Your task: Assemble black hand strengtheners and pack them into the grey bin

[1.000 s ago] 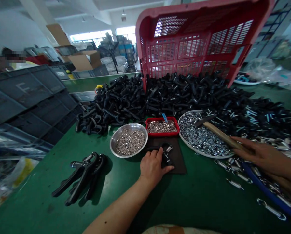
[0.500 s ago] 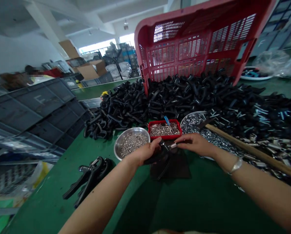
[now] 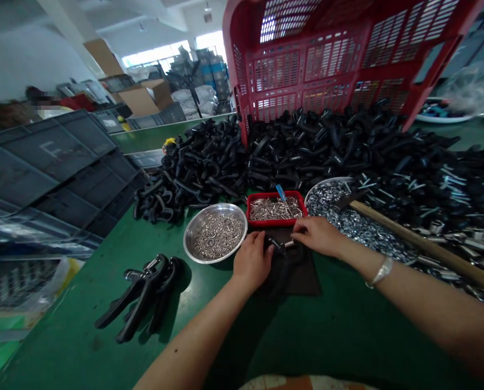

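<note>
A black hand grip strengthener (image 3: 283, 265) with a small metal coil spring (image 3: 289, 244) lies over a dark square pad (image 3: 309, 281) in front of me. My left hand (image 3: 253, 261) is closed on its left side, with the fingertips by the metal joint. On the other side, my right hand (image 3: 318, 236) has its fingers pinched at the right end, close to the spring; the fingertips are partly hidden. Dark parts blend into the pad, so the handles' outline is hard to see. More black hand grips (image 3: 146, 295) rest together on the green table to the left.
A metal bowl (image 3: 188, 244) of small parts and a red tray (image 3: 276, 222) of pins stand just beyond my hands. A wooden-handled hammer (image 3: 408, 233) lies across metal pieces at right. Black handles (image 3: 327, 146) are heaped before a red crate (image 3: 276, 81).
The hand grip has come down onto the pad and my left hand has turned over it, knuckles up. My right hand stays by the spring. The camera view has shifted slightly.
</note>
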Motion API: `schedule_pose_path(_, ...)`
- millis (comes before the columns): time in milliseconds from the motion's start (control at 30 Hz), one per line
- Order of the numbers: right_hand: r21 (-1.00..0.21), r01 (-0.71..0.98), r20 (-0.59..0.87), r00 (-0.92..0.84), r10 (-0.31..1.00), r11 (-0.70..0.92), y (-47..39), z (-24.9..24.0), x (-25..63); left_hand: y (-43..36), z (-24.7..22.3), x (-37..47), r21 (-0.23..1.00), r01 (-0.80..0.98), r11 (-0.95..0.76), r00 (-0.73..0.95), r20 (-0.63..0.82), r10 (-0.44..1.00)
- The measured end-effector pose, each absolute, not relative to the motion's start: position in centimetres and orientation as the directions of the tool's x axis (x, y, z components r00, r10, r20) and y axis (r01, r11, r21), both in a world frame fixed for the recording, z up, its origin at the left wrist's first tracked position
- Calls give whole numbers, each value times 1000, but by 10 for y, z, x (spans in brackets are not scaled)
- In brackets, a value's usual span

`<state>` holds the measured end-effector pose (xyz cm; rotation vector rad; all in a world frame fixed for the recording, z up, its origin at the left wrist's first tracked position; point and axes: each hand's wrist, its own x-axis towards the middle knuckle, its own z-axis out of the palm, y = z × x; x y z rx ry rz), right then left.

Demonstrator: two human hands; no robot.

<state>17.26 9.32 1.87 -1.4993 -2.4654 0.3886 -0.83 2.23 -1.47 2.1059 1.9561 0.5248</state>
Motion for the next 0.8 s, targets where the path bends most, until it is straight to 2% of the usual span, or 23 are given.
schedule_pose_path(100, -257, 897, 171, -324, 931, 359, 128, 30, 159, 20, -14, -9, 389, 917, -84, 56, 84, 995)
schedule_pose_path(200, -196, 946, 112, -239, 964, 258, 162, 26, 139, 22, -13, -8, 404, 913, -60, 48, 40, 998)
schedule_pose_path(333, -223, 947, 106, -214, 971, 233, 184, 13, 126, 22, -13, -7, 446, 893, -54, 46, 28, 999)
schedule_pose_path(467, -268, 937, 209, -171, 963, 224, 173, 21, 139, 22, -14, -11, 502, 862, -72, 59, 40, 997)
schedule_pose_path(500, -308, 922, 253, -158, 955, 234, 165, 24, 143, 22, -14, -12, 517, 853, -66, 55, 37, 998)
schedule_pose_path(567, -497, 819, 336, -121, 934, 285, 141, 26, 152, 23, -15, -13, 547, 835, -58, 49, 31, 998)
schedule_pose_path(633, -760, 556, 345, -93, 934, 336, 111, 21, 157, 23, -15, -15, 570, 819, -56, 45, 34, 998)
schedule_pose_path(667, -851, 412, 308, -111, 945, 326, 94, 15, 158, 23, -16, -15, 579, 814, -58, 44, 39, 998)
schedule_pose_path(733, -936, 242, 224, -156, 962, 257, 66, 1, 159, 23, -17, -16, 588, 806, -63, 42, 50, 998)
schedule_pose_path(800, -957, 201, 179, -150, 972, 207, 46, -12, 158, 23, -18, -17, 594, 802, -67, 44, 53, 998)
